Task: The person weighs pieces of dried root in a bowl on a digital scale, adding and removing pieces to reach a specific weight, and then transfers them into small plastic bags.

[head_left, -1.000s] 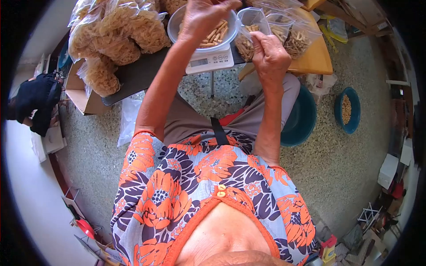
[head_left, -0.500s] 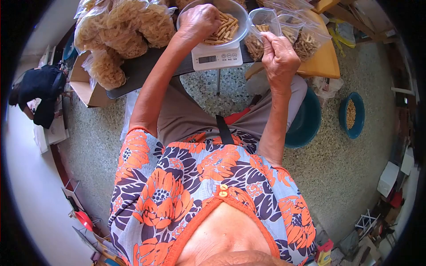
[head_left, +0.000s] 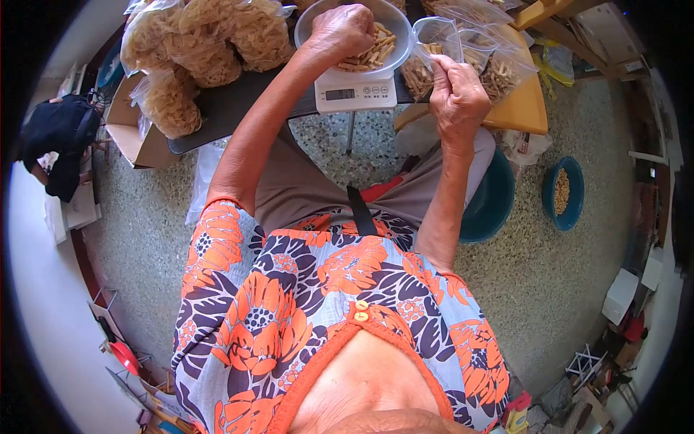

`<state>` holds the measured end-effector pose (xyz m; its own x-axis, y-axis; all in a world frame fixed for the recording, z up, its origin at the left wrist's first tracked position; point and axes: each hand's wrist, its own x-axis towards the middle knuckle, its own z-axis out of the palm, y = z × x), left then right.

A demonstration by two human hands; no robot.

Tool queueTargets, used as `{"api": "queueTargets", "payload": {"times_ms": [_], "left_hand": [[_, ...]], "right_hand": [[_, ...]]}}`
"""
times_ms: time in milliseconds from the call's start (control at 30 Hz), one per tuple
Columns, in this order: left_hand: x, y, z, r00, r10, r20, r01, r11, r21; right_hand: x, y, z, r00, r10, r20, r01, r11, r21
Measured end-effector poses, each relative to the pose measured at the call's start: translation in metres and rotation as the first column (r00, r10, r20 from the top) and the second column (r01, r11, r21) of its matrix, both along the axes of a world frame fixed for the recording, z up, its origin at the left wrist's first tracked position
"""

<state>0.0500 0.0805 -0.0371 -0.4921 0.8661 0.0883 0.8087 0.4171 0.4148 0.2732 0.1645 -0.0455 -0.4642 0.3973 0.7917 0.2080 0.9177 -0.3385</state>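
Note:
A clear round bowl (head_left: 394, 56) of short tan sticks rests on a white digital scale (head_left: 354, 95) at the top centre. Over the bowl's left side is my left hand (head_left: 345, 30), its fingers closed and bent down toward the sticks; what they hold, if anything, is hidden. Just right of the bowl, my right hand (head_left: 459, 94) pinches the rim of a clear plastic cup (head_left: 434, 36). Beneath and behind the cup lie clear bags of similar sticks (head_left: 499, 74).
Bags of tan flakes (head_left: 210, 65) crowd the dark table's left side, above an open cardboard box (head_left: 134, 134). A wooden stool (head_left: 531, 108) stands right. Teal basins (head_left: 489, 206) sit on the floor. Another person (head_left: 61, 137) bends at far left.
My left hand has shifted slightly right, staying over the bowl. The cup in my right hand has tilted a little. The whole view has shifted slightly.

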Motion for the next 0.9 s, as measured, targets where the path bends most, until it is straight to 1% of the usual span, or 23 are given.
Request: {"api": "queueTargets", "payload": {"times_ms": [33,100,133,200,233,267,300,333,367,400,467,533,600,633,667,733,767,800,867,900], "left_hand": [[0.000,-0.001,-0.001,1.000,0.000,0.000,0.000,1.000,0.001],[-0.004,-0.003,-0.006,0.999,-0.031,0.014,0.029,0.995,0.092],[-0.008,-0.005,-0.007,0.999,-0.031,0.013,0.030,0.995,0.093],[-0.013,-0.009,0.002,0.954,-0.100,0.282,0.027,0.967,0.252],[-0.010,-0.010,0.005,0.932,-0.082,0.353,-0.039,0.945,0.324],[-0.015,-0.014,0.003,0.683,-0.261,0.682,-0.086,0.899,0.430],[-0.017,-0.013,0.002,0.393,-0.330,0.859,-0.183,0.887,0.424],[-0.021,-0.011,0.001,0.057,-0.385,0.921,-0.272,0.882,0.385],[-0.022,-0.012,0.003,-0.171,-0.534,0.828,-0.239,0.838,0.491],[-0.022,-0.013,0.004,-0.169,-0.535,0.828,-0.232,0.838,0.494],[-0.016,-0.015,0.007,-0.323,-0.508,0.799,-0.343,0.849,0.401],[-0.005,-0.014,0.012,-0.340,-0.511,0.790,-0.341,0.849,0.403],[0.012,-0.012,0.022,-0.126,-0.516,0.847,-0.344,0.824,0.450],[0.006,-0.006,0.012,-0.183,-0.564,0.805,-0.245,0.819,0.519],[0.011,-0.004,0.015,-0.184,-0.565,0.804,-0.241,0.819,0.520],[0.026,0.004,0.018,0.112,-0.544,0.831,-0.308,0.777,0.550],[0.029,0.007,0.019,0.245,-0.484,0.840,-0.296,0.788,0.540],[0.032,0.009,0.019,0.244,-0.484,0.841,-0.297,0.788,0.539],[0.036,0.012,0.022,0.371,-0.538,0.757,-0.238,0.733,0.638],[0.035,0.010,0.025,0.402,-0.529,0.747,-0.241,0.726,0.644]], "right_hand": [[0.000,0.000,0.000,1.000,0.003,-0.005,-0.003,1.000,-0.010],[0.000,0.001,-0.002,1.000,-0.003,0.001,0.003,1.000,-0.004],[0.000,0.002,-0.002,1.000,-0.011,0.005,0.011,1.000,-0.001],[0.000,0.001,-0.004,1.000,-0.009,0.003,0.009,1.000,0.001],[0.000,0.002,-0.004,1.000,-0.005,-0.001,0.005,1.000,0.002],[0.000,0.001,-0.003,1.000,-0.007,-0.005,0.007,1.000,0.004],[0.000,0.000,-0.003,1.000,-0.005,-0.001,0.005,1.000,-0.006],[-0.001,0.000,-0.002,1.000,-0.003,0.003,0.003,1.000,-0.014],[-0.001,-0.001,-0.002,1.000,-0.005,-0.004,0.005,1.000,-0.012],[-0.001,-0.001,-0.001,1.000,-0.001,-0.002,0.001,1.000,-0.013],[-0.002,-0.001,0.000,1.000,-0.007,-0.002,0.007,1.000,-0.013],[-0.002,-0.003,0.000,1.000,0.009,-0.016,-0.009,1.000,-0.023],[-0.002,-0.005,0.001,1.000,0.011,-0.014,-0.011,1.000,-0.024],[-0.002,-0.006,0.002,1.000,0.021,-0.013,-0.022,0.999,-0.026],[-0.002,-0.006,0.001,1.000,0.018,-0.014,-0.018,1.000,-0.024],[-0.004,-0.005,-0.001,0.999,0.039,-0.016,-0.040,0.999,-0.021],[-0.004,-0.006,-0.001,0.999,0.038,-0.015,-0.039,0.999,-0.021],[-0.004,-0.007,-0.001,0.999,0.034,-0.011,-0.034,0.999,-0.024],[-0.003,-0.007,-0.001,1.000,0.031,-0.006,-0.031,0.999,-0.030],[-0.004,-0.006,-0.001,1.000,0.029,-0.011,-0.029,0.999,-0.023]]}}
